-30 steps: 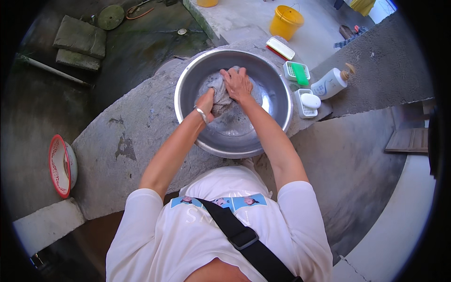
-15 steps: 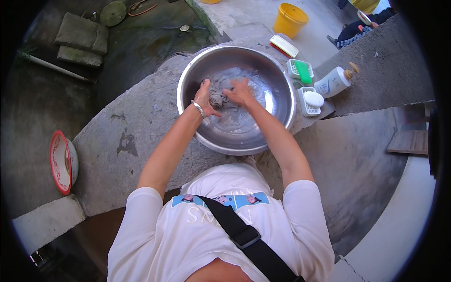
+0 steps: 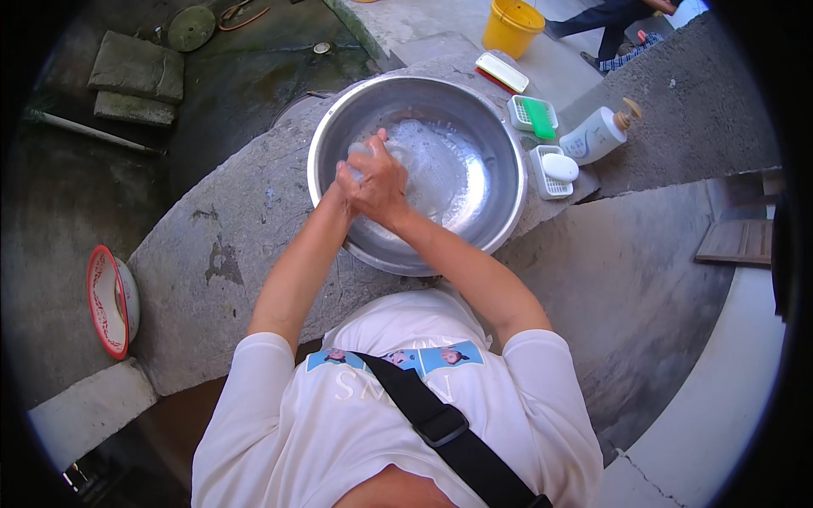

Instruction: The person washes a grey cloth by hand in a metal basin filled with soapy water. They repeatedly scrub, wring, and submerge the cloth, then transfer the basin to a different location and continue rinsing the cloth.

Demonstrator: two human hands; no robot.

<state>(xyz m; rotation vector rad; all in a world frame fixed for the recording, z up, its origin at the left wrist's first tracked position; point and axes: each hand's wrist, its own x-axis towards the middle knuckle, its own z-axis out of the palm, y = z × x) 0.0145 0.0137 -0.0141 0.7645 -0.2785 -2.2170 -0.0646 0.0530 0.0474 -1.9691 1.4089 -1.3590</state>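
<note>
A wide steel basin (image 3: pixel 501 222) with shallow, sudsy water stands on the concrete ledge. At the basin's left side my two hands are pressed together around a bunched, wet grey cloth (image 3: pixel 359 151). Only a bit of this cloth shows past the fingers. My right hand (image 3: pixel 383 184) lies on top, its fingers wrapped round the bundle. Beneath and to the left, my left hand (image 3: pixel 344 179) is closed on the same bundle, mostly covered by the right.
Right of the basin are a scrubbing brush (image 3: pixel 503 73), a white basket with a green bar (image 3: pixel 539 118), a white soap bar (image 3: pixel 560 167) in a dish, and a pump bottle (image 3: pixel 596 135). A yellow bucket (image 3: pixel 513 27), a person (image 3: pixel 605 30) and a red-rimmed enamel basin (image 3: pixel 110 300) are farther off.
My right hand has moved left to join my left hand. The cloth, spread loosely in the water before, is now bunched between both hands. The person at the back has shifted.
</note>
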